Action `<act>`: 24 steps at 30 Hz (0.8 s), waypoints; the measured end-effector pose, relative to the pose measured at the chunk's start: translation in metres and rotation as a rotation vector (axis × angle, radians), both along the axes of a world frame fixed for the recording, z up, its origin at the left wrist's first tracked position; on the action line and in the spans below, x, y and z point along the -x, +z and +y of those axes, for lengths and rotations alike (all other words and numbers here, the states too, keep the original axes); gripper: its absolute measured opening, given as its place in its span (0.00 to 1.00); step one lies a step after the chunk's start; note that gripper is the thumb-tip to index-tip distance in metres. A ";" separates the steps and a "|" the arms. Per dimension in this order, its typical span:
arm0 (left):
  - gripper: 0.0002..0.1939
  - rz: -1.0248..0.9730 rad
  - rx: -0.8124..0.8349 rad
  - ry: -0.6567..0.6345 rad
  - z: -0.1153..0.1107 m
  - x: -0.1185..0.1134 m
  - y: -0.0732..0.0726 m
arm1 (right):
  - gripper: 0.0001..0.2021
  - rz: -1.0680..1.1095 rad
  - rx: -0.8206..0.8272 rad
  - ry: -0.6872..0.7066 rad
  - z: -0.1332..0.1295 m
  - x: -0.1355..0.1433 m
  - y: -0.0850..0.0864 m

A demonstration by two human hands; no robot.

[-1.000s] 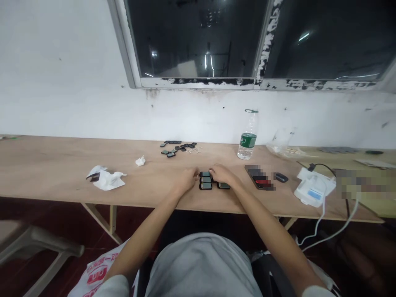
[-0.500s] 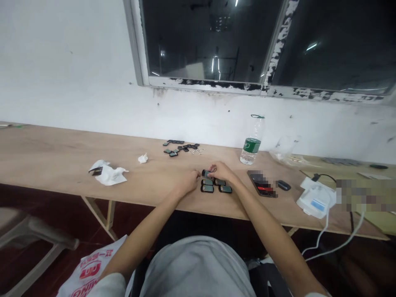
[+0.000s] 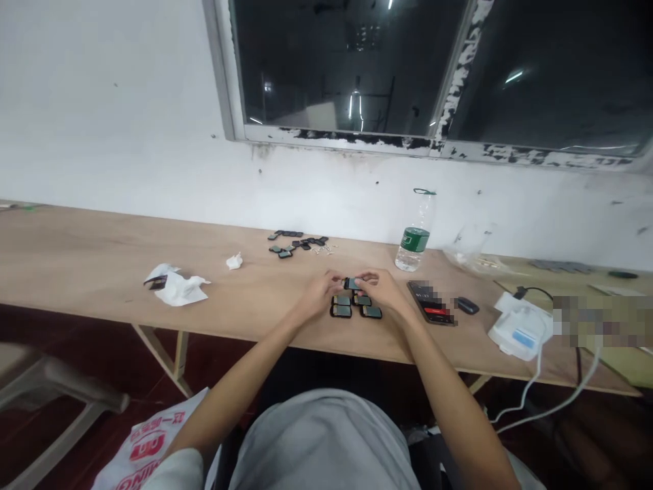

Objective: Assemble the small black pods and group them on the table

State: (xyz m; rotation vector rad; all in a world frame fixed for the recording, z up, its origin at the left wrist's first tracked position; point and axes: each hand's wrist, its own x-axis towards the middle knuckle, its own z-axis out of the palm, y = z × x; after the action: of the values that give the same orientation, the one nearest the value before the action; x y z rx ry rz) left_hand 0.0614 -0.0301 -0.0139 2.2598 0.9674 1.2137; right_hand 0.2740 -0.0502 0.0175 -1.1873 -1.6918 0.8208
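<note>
My right hand (image 3: 378, 284) pinches a small black-framed device part with a grey-green face (image 3: 352, 283), thumb and fingers at its right end. Close against the part's left end is my left hand (image 3: 325, 287), its fingertips pressed together. Whether it grips the part or something tiny is too small to tell. Just below the hands, similar parts lie face up in two short columns, among them a lower left part (image 3: 341, 311) and a lower right part (image 3: 371, 312).
Toward the wall lie several more black parts (image 3: 284, 253) and scattered small white bits (image 3: 322, 250). A water bottle (image 3: 412, 248) stands behind a phone (image 3: 431, 303). To the right are a black oval object (image 3: 467, 305) and a white box (image 3: 517, 333) with cables. Crumpled tissue (image 3: 181, 288) lies left.
The held part has moved slightly right and away from me, clear of the column below. My left hand has come up to its left end; my right hand has shifted right with it.
</note>
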 end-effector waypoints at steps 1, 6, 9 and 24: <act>0.13 -0.009 -0.005 -0.009 -0.002 -0.001 0.003 | 0.13 0.026 -0.010 0.010 -0.001 0.000 0.000; 0.15 -0.037 0.002 -0.043 -0.011 -0.001 0.013 | 0.15 0.135 -0.003 0.034 -0.003 0.001 -0.002; 0.13 -0.072 0.013 -0.027 -0.015 0.000 0.017 | 0.16 0.192 0.011 0.023 -0.006 0.004 -0.004; 0.15 -0.282 0.401 -0.104 0.009 0.003 0.001 | 0.18 0.154 0.017 0.164 -0.008 0.010 -0.010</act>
State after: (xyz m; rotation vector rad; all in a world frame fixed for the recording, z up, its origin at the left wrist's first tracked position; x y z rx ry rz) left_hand 0.0580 -0.0214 -0.0128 1.7533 0.8804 1.1362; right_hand 0.2637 -0.0582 0.0072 -0.9797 -1.6726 1.0023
